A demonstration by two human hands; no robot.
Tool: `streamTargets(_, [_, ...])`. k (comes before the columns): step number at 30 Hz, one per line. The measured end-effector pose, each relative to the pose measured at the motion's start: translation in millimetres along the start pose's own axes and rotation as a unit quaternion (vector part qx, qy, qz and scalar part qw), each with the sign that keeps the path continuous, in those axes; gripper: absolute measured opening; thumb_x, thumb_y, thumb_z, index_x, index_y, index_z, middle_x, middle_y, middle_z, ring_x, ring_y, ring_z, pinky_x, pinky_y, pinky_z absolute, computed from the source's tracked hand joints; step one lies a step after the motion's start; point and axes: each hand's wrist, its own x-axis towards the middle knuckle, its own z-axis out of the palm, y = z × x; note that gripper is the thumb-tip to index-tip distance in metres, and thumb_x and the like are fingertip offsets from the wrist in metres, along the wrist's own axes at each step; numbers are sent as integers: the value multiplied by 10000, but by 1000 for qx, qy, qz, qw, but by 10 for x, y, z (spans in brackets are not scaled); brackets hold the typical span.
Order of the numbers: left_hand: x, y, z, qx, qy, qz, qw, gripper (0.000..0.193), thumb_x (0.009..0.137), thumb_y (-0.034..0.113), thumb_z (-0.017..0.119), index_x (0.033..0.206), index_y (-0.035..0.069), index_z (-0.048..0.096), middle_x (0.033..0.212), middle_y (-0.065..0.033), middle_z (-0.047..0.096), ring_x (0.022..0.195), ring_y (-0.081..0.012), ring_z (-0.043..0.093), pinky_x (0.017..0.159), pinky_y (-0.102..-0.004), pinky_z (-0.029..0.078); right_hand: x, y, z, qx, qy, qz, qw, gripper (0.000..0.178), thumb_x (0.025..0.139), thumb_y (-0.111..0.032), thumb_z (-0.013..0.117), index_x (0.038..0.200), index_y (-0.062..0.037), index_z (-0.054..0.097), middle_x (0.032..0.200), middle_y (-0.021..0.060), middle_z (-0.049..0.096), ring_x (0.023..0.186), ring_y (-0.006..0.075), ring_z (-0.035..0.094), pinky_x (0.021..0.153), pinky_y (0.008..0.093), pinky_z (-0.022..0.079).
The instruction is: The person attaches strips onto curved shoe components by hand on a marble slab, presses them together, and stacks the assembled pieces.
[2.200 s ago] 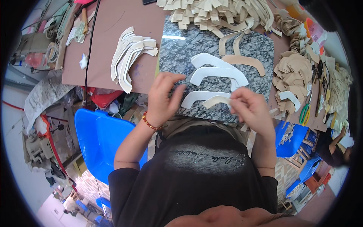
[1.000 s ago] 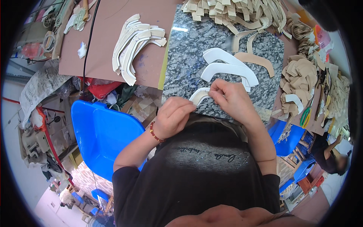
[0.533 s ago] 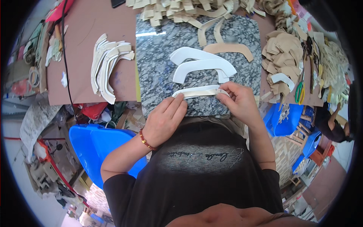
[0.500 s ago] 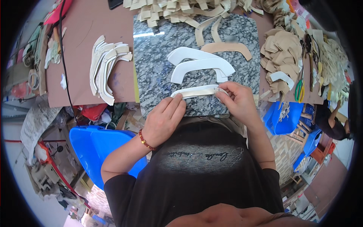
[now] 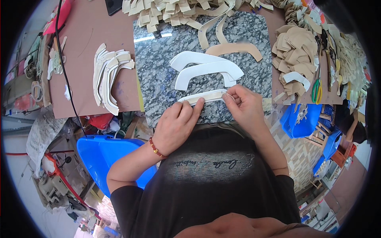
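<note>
A curved white and cream strip (image 5: 207, 96), like layered leather or fabric, lies across the near part of a grey marbled stone slab (image 5: 158, 73). My left hand (image 5: 174, 126) holds down its left part, with the forefinger pressed on the middle of the cream face. Pinched between thumb and forefinger of my right hand (image 5: 245, 106) is the strip's right end. Just beyond, two white curved pieces (image 5: 210, 68) overlap on the slab. Behind those lies a tan curved piece (image 5: 232, 48).
Stacked cream curved strips (image 5: 109, 79) lie on the brown table (image 5: 79, 43) at left. Tan pieces (image 5: 295, 49) heap at right beside green-handled scissors (image 5: 316, 91). More cream pieces (image 5: 166, 14) pile at the far edge. Blue bins (image 5: 95, 152) stand below the table on both sides.
My left forefinger has slid rightward along the strip and stretched out onto its middle. My right hand keeps its pinch on the right end. The whole view has shifted slightly.
</note>
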Motion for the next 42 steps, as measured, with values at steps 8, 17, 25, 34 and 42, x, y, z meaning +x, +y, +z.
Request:
streamTargets(8, [126, 15, 30, 61, -20, 57, 996, 624, 853, 131, 593, 1475, 106, 545, 1156, -54, 535, 960, -182, 557, 740, -296, 449, 18, 8, 25, -42, 12, -23, 999, 126, 895, -121, 720, 851, -22, 656, 688, 99, 653, 563, 223, 644, 534, 350, 476])
streamTargets(17, [406, 63, -57, 38, -64, 33, 997, 631, 844, 133, 604, 1472, 171, 557, 879, -18, 452, 779, -175, 516, 619, -272, 506, 11, 75, -112, 53, -23, 40, 998, 136, 886, -58, 729, 955, 2, 628, 756, 116, 697, 629, 222, 699, 592, 316, 545])
streamTargets(25, [531, 90, -83, 44, -86, 12, 995, 649, 836, 108, 608, 1477, 199, 556, 863, -26, 454, 732, -174, 521, 570, -274, 551, 139, 1, -180, -178, -18, -70, 981, 185, 873, -114, 752, 845, -32, 589, 672, 86, 620, 596, 216, 648, 564, 347, 500])
streamTargets(34, [269, -43, 193, -82, 70, 1, 994, 448, 816, 28, 654, 1257, 107, 657, 878, -46, 537, 716, -190, 591, 590, -339, 527, -46, 12, -423, -159, -44, -58, 985, 264, 803, -199, 804, 886, -43, 609, 842, 112, 646, 784, 317, 673, 670, 425, 524])
streamTargets(42, [201, -150, -32, -343, 102, -177, 917, 335, 796, 21, 770, 1108, 40, 651, 969, -99, 625, 822, -284, 634, 695, -380, 517, 11, -189, 28, -204, -38, -126, 970, 261, 774, -156, 818, 947, -68, 643, 941, 75, 613, 889, 302, 625, 740, 422, 511])
